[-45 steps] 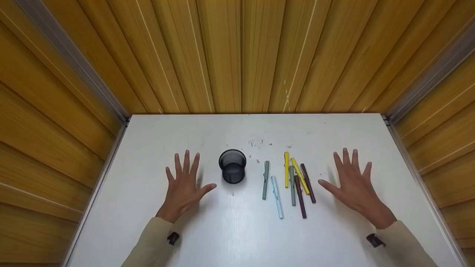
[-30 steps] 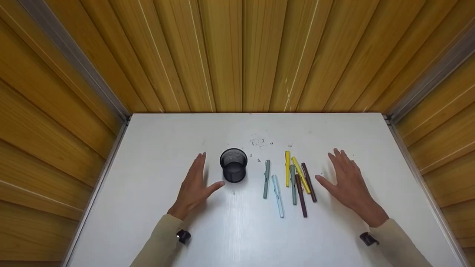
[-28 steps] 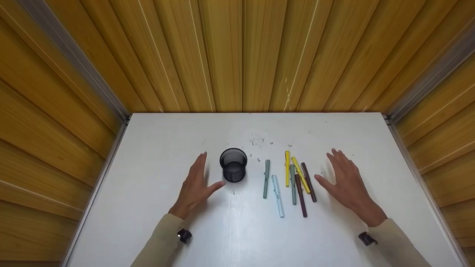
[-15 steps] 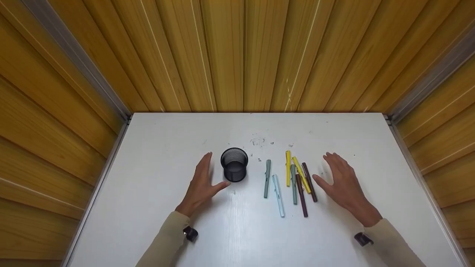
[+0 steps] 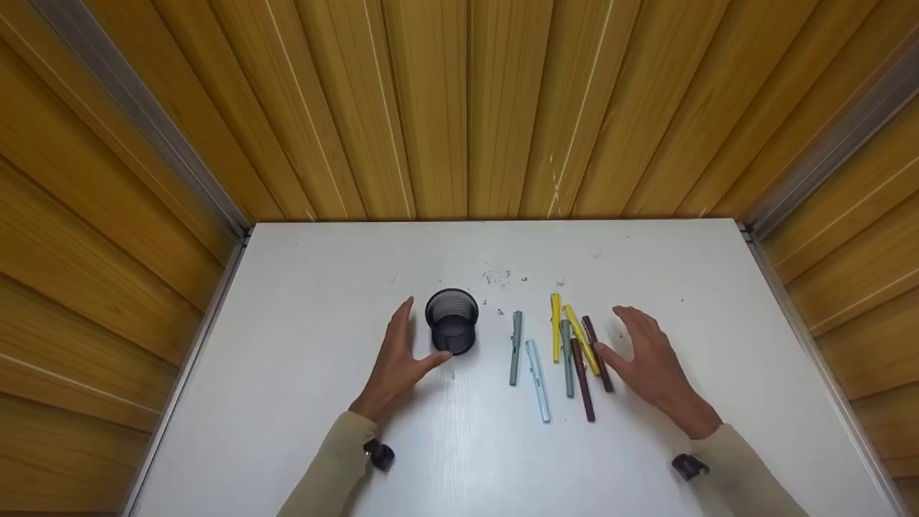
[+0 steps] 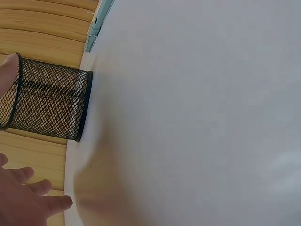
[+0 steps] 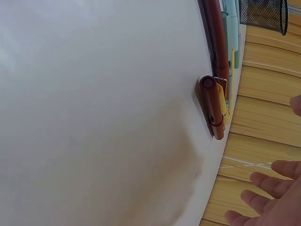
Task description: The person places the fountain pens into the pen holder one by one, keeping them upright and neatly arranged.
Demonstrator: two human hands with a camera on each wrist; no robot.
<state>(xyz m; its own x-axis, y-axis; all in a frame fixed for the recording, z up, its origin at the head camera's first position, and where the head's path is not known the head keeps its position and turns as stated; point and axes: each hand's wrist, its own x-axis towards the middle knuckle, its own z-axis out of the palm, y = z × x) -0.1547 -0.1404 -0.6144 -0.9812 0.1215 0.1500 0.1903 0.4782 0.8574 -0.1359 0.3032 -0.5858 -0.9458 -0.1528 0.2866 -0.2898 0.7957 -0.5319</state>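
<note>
Nothing is gripped by the spread left hand (image 5: 397,366), just left of the mesh cup (image 5: 454,337), or the right hand (image 5: 650,368), by the pens (image 5: 567,359) right of the cup, which might be tipped if bumped.

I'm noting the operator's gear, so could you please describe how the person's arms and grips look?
The left sleeve and right sleeve are plain beige, each with a small black device at its end. The left grip and right grip are bare and ungloved.
</note>
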